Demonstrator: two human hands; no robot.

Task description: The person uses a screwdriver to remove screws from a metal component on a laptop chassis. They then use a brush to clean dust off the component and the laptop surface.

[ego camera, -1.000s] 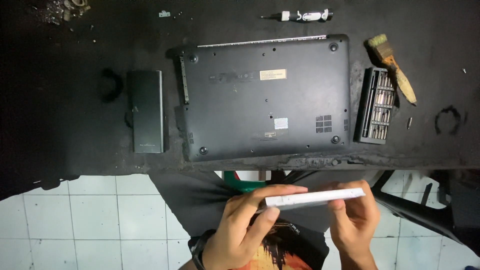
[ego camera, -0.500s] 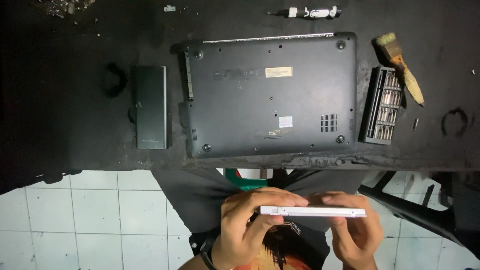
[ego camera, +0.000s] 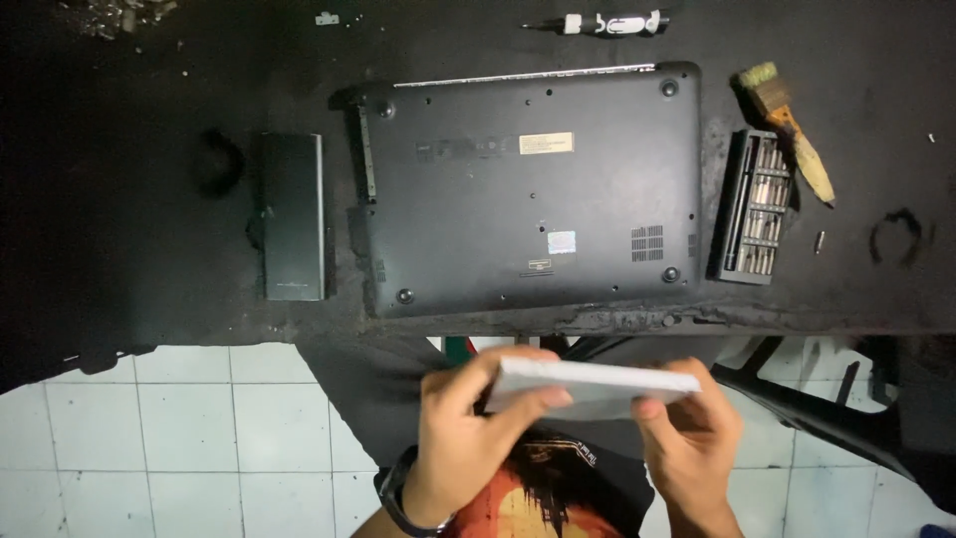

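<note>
A repair workshop: grimy black bench [ego camera: 119,249], overturned laptop [ego camera: 528,189], screwdriver-bit case [ego camera: 754,207].

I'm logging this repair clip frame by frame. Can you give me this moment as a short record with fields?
left hand: grips the left end of a flat white drive-like slab
right hand: grips the slab's right end
slab position: held in front of the table edge, above the lap
laptop: closed, underside up, on the black table
left of laptop: dark rectangular case
right of laptop: open bit set, brush
far edge: screwdriver
</note>
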